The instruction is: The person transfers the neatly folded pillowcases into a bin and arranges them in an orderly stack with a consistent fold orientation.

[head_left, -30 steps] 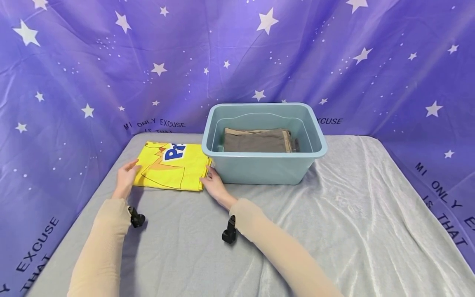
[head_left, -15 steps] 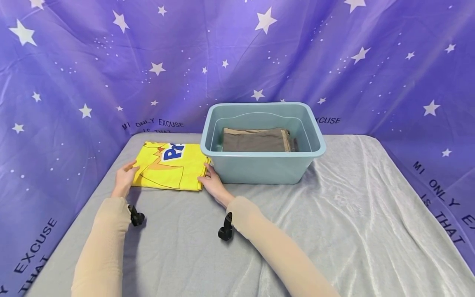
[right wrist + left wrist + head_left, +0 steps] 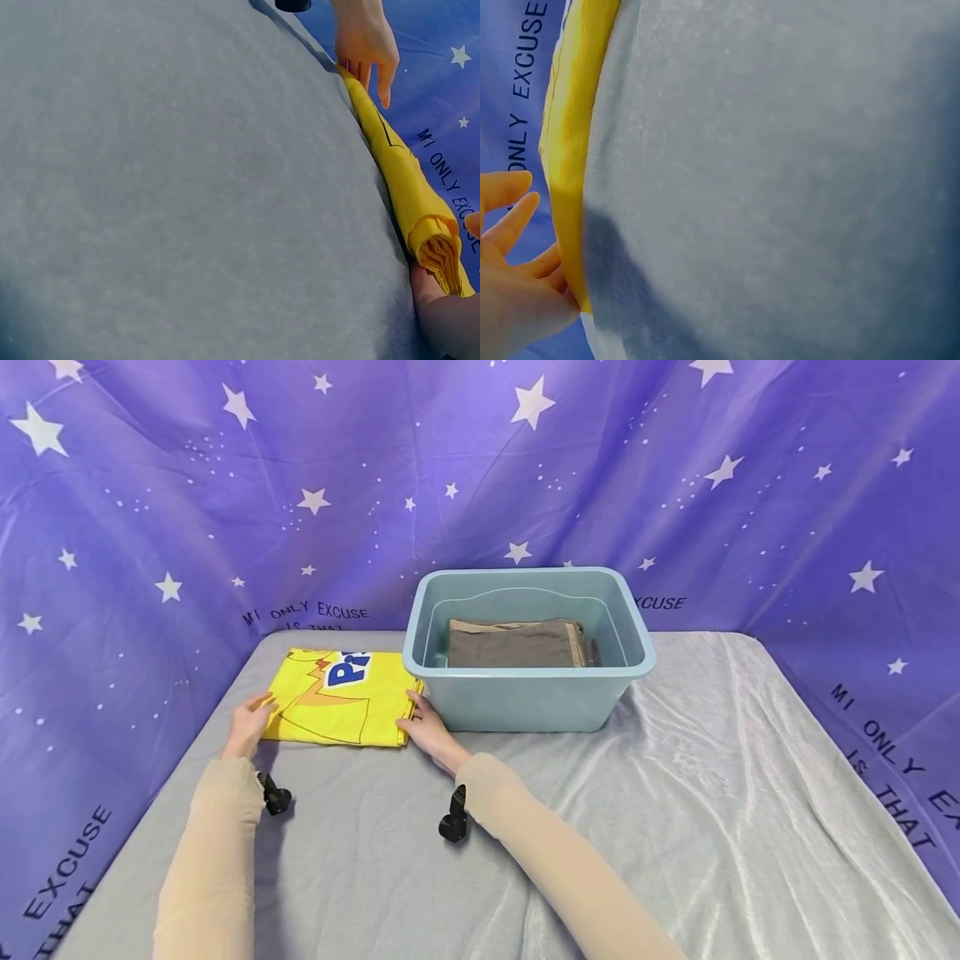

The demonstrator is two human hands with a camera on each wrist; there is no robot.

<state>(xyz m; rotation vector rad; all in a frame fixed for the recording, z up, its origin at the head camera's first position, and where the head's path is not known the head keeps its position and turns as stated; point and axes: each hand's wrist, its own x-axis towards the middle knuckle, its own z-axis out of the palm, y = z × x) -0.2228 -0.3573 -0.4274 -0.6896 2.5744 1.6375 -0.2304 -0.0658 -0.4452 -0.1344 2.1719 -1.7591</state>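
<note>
A folded yellow cloth (image 3: 322, 714) with a cartoon print and blue letters lies flat at the left of the grey-covered table. At its left edge is my left hand (image 3: 246, 724); the left wrist view shows its lower fingers (image 3: 544, 264) against the cloth's end, the upper ones spread apart from it. My right hand (image 3: 431, 731) touches the right edge, thumb toward the front corner and fingers farther back. The layered fold (image 3: 435, 247) shows in the right wrist view, with the right hand (image 3: 454, 322) just below it. Some fingertips are hidden behind the cloth.
A blue-grey plastic bin (image 3: 517, 706) stands right beside the cloth and my right hand. Folded brown fabric (image 3: 513, 645) lies inside it. Wrinkled grey cover (image 3: 697, 810) spreads over the table; a purple star-print curtain (image 3: 480, 460) hangs behind and at the sides.
The view shifts slightly, moving everything a little left in the picture. Both hands stay at the two edges of the yellow cloth, and the cloth itself hardly moves.
</note>
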